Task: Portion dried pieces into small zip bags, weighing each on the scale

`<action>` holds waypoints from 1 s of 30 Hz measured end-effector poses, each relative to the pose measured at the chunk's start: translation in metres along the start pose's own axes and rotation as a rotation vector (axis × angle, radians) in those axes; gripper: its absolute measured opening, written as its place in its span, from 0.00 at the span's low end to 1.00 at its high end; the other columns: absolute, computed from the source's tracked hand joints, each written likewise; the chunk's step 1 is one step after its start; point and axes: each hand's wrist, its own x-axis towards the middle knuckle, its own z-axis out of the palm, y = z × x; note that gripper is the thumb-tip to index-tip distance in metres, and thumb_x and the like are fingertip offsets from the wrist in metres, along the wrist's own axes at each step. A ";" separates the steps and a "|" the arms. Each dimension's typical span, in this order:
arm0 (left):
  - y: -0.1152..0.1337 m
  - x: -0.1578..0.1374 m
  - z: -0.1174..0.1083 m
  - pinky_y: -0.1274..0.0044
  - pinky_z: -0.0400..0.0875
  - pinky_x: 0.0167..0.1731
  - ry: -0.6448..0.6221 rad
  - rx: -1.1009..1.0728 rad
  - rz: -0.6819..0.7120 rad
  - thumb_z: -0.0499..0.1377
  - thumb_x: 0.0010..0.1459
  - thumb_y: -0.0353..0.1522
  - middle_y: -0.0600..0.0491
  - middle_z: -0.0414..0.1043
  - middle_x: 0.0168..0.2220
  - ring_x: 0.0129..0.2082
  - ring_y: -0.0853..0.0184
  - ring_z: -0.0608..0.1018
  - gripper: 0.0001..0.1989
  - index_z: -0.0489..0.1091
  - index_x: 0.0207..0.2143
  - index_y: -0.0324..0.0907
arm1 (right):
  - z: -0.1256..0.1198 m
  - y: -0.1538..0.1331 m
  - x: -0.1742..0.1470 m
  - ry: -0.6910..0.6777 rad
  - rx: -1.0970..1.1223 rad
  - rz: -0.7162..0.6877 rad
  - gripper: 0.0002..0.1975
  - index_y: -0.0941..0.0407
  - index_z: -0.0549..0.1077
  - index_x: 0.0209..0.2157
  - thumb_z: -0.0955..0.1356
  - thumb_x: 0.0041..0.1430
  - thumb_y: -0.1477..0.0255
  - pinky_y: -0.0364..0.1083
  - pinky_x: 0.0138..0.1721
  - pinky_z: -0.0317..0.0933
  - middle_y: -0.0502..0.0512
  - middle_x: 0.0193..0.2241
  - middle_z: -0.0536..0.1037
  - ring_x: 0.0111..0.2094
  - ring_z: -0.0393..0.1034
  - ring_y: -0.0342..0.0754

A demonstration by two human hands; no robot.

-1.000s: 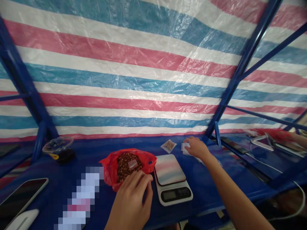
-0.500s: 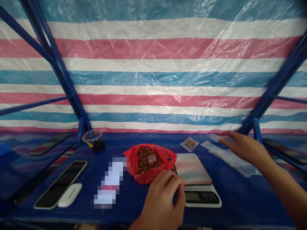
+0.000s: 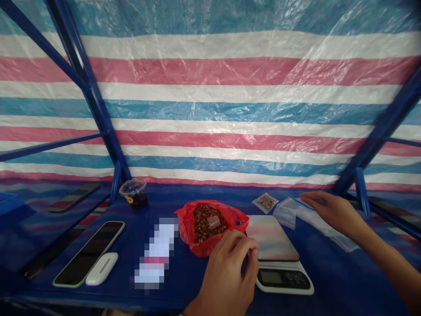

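Observation:
My left hand (image 3: 230, 267) is over the near left corner of the kitchen scale (image 3: 272, 239), thumb and forefinger closed together. Anything between those fingertips is hidden. Just beyond it lies a red plastic bag (image 3: 189, 219), its mouth spread around small brown kernels (image 3: 205, 228) with a clear little packet (image 3: 213, 221) on top. On the right, my right hand (image 3: 335, 215) reaches over a fanned row of clear plastic bags (image 3: 319, 226), its fingers closed on the edge of one. Another clear bag (image 3: 285, 213) lies to the left of those fingers. A small filled sachet (image 3: 265, 202) rests behind the scale.
On the left are a phone (image 3: 90, 252), a white earbud case (image 3: 102, 268) and a blurred-out pale item (image 3: 156, 254). A lidded plastic cup (image 3: 134, 194) with dark contents stands at the back. Blue frame posts (image 3: 98, 105) and a striped sheet (image 3: 230, 114) enclose the table.
My right hand has come slightly lower over the clear bags, and one bag now lies spread out left of its fingers. My left hand keeps its pinch; the view has shifted slightly.

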 end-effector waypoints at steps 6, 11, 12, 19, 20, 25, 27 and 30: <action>-0.005 -0.006 0.015 0.57 0.68 0.62 0.086 -0.108 -0.124 0.68 0.55 0.34 0.41 0.65 0.64 0.64 0.52 0.69 0.38 0.58 0.66 0.45 | 0.022 -0.130 -0.074 -0.324 0.567 -0.090 0.17 0.52 0.82 0.34 0.74 0.54 0.52 0.48 0.38 0.73 0.55 0.34 0.83 0.36 0.79 0.54; -0.017 -0.018 0.037 0.55 0.67 0.61 0.165 -0.147 -0.315 0.65 0.52 0.29 0.37 0.67 0.62 0.61 0.49 0.72 0.42 0.53 0.68 0.42 | 0.078 -0.172 -0.126 -0.350 0.718 -0.017 0.16 0.53 0.77 0.26 0.75 0.55 0.55 0.44 0.34 0.70 0.52 0.28 0.80 0.32 0.76 0.49; -0.017 -0.019 0.037 0.56 0.68 0.60 0.157 -0.156 -0.345 0.66 0.50 0.28 0.38 0.68 0.61 0.60 0.49 0.73 0.44 0.53 0.67 0.42 | 0.087 -0.171 -0.130 -0.319 0.699 -0.008 0.16 0.53 0.75 0.25 0.75 0.54 0.56 0.43 0.33 0.70 0.51 0.27 0.79 0.31 0.75 0.48; -0.017 -0.015 0.017 0.68 0.74 0.50 0.078 -0.228 -0.339 0.66 0.50 0.26 0.44 0.72 0.51 0.48 0.59 0.78 0.36 0.57 0.60 0.44 | 0.111 -0.157 -0.139 -0.162 0.632 -0.070 0.17 0.52 0.65 0.25 0.73 0.58 0.60 0.42 0.31 0.68 0.49 0.27 0.75 0.30 0.73 0.47; -0.018 -0.015 0.014 0.68 0.74 0.49 0.083 -0.221 -0.325 0.65 0.51 0.26 0.44 0.73 0.50 0.48 0.59 0.78 0.33 0.58 0.58 0.44 | 0.110 -0.157 -0.138 -0.161 0.623 -0.118 0.14 0.52 0.68 0.28 0.73 0.59 0.61 0.42 0.32 0.69 0.50 0.28 0.76 0.31 0.74 0.47; -0.028 -0.013 -0.002 0.65 0.74 0.52 0.004 -0.178 -0.222 0.61 0.54 0.25 0.43 0.74 0.50 0.50 0.57 0.77 0.25 0.63 0.55 0.43 | 0.093 -0.157 -0.134 -0.268 0.522 -0.423 0.03 0.48 0.76 0.37 0.72 0.61 0.66 0.45 0.40 0.73 0.54 0.38 0.79 0.39 0.76 0.51; -0.030 -0.014 -0.010 0.65 0.74 0.52 -0.062 -0.189 -0.203 0.58 0.53 0.23 0.44 0.74 0.51 0.50 0.58 0.77 0.27 0.62 0.56 0.43 | 0.086 -0.155 -0.133 -0.312 0.504 -0.421 0.07 0.47 0.76 0.41 0.72 0.60 0.67 0.45 0.39 0.74 0.55 0.38 0.80 0.38 0.76 0.51; -0.033 -0.017 -0.018 0.69 0.74 0.49 -0.124 -0.244 -0.204 0.53 0.56 0.23 0.47 0.75 0.47 0.46 0.62 0.78 0.23 0.64 0.54 0.45 | 0.079 -0.155 -0.132 -0.417 0.487 -0.461 0.10 0.47 0.76 0.43 0.73 0.60 0.66 0.46 0.40 0.74 0.55 0.40 0.80 0.39 0.76 0.51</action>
